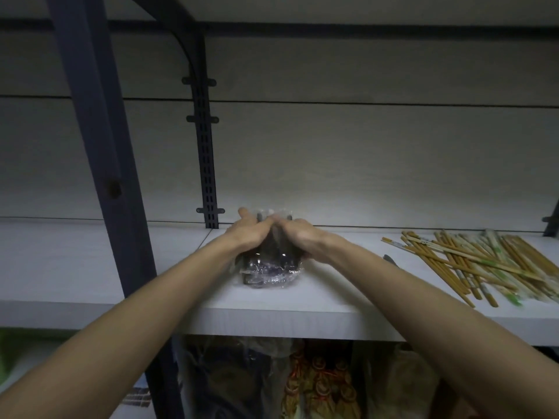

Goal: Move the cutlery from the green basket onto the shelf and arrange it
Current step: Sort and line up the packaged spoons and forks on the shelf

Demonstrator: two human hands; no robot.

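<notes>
A bundle of dark cutlery in clear plastic wrap (267, 272) lies on the white shelf (90, 267), near its middle. My left hand (252, 229) rests on the bundle's left side with fingers reaching toward the back wall. Curled over the bundle's right side is my right hand (298, 237). Both hands cover the bundle's upper half, so only its crinkled near end shows. The green basket is out of sight except for a green blur (12, 352) at the lower left.
A loose heap of wrapped wooden chopsticks (472, 261) spreads over the shelf's right part. A dark upright post (99, 146) stands front left and a slotted bracket rail (207, 164) runs up the back wall. Bagged goods (317, 385) sit below the shelf.
</notes>
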